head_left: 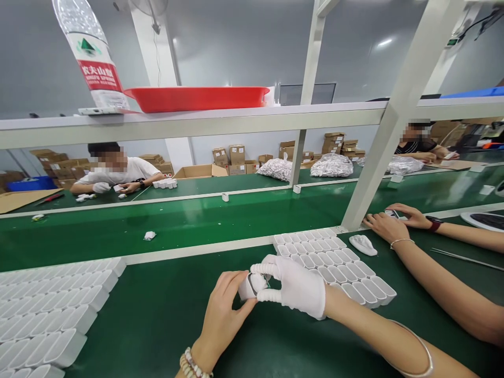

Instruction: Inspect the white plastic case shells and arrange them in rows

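Head view: the bare left hand [222,315] and white-gloved right hand [293,286] pinch a small white plastic part [248,287] between them above the green workbench [137,341], just left of a white moulded tray [378,287]. Stacked trays [51,320] lie left; a co-worker's hands [388,223] sit far right.

room: green mat [149,336] left of left grip [224,315] | block: white tray [334,262] rightward

The head-worn camera looks forward and down, with the person's own hands [268,291] close below it, across a green conveyor belt [169,231] and under a white shelf frame [189,123] toward a co-worker [118,170] and cardboard cartons [236,160] farther off.
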Motion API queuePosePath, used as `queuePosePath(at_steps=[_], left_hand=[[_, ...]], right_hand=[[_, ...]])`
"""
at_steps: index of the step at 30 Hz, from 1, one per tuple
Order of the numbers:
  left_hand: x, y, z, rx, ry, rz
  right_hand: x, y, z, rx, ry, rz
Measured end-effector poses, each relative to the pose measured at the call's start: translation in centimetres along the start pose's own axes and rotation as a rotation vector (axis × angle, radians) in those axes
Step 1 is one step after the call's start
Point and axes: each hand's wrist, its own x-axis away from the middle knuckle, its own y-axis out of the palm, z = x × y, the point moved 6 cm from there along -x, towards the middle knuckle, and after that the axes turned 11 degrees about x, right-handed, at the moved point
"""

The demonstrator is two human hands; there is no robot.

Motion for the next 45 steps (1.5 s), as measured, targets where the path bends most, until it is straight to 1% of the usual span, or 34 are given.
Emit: queuePosePath(at_steps=[2, 5, 7, 9, 12, 15, 18, 20, 21, 23, 25, 28, 31, 34, 38, 40, 42, 45], left_hand=[[0.1, 0.1, -0.1, 0.015, -0.005, 0.004], [0.3, 0.2, -0.2, 0.069, -0.029, 0.011], [0.4, 0.1, -0.1, 0.11, -0.046, 0.017], [0.3, 0.1, 0.1, 0.142, -0.063, 0.021], [0.2, 0.0, 0.3, 0.173, -0.085, 0.026], [0.2, -0.1, 0.2, 0.19, -0.109, 0.039], [0.5, -0.2, 0.0, 0.204, -0.128, 0.054], [0.6, -0.2, -0.1, 0.219, -0.139, 0.06], [0.6, -0.2, -0.2, 0.23, -0.146, 0.061], [0.7, -0.1, -0.2, 0.254, -0.165, 0.053], [0.7, -0.1, -0.2, 0.273, -0.192, 0.043], [0.7, -0.1, -0.4, 0.287, -0.244, 0.034], [0.6, 0.0, -0.7, 0.309, -0.277, 0.012], [0.4, -0.1, -1.8, 0.314, -0.339, 0.007], [0.7, -1.5, -5.0, 0.326, -0.571, 0.117], [0.8, -2.3, -6.6, 0.322, -0.639, 0.171], [0.6, -2.9, -8.0, 0.314, -0.661, 0.201], [-0.2, -2.7, -10.1, 0.344, -0.7, 0.22]], right_hand=[[-0.3, -0.1, -0.7, 0.057, -0.088, 0.012], [-0.4, 0.1, -1.3, 0.126, -0.271, 0.04], [-0.5, 0.1, -1.2, 0.156, -0.316, 0.046], [-0.4, -0.1, -0.9, 0.133, -0.309, 0.044], [-0.1, -0.6, -0.3, 0.006, -0.25, 0.058], [0.1, -0.3, 0.8, -0.147, -0.094, 0.061], [0.1, 1.2, 2.2, -0.352, 0.124, 0.02], [0.2, 2.9, 2.8, -0.555, 0.245, -0.038], [0.2, 3.8, 2.9, -0.655, 0.28, -0.074], [0.1, 5.5, 2.7, -0.841, 0.308, -0.126], [-0.1, 6.8, 2.4, -0.976, 0.3, -0.125], [-0.4, 8.1, 2.6, -1.068, 0.284, -0.061], [-0.5, 9.3, 2.9, -1.077, 0.296, -0.014], [-0.7, 11.0, 3.1, -1.092, 0.335, 0.027], [-0.9, 12.7, 3.1, -1.057, 0.388, 0.024], [-0.7, 12.8, 2.9, -1.001, 0.379, -0.002], [-0.4, 12.6, 2.4, -0.922, 0.343, -0.027], [-0.3, 12.0, 0.7, -0.779, 0.25, -0.057]])
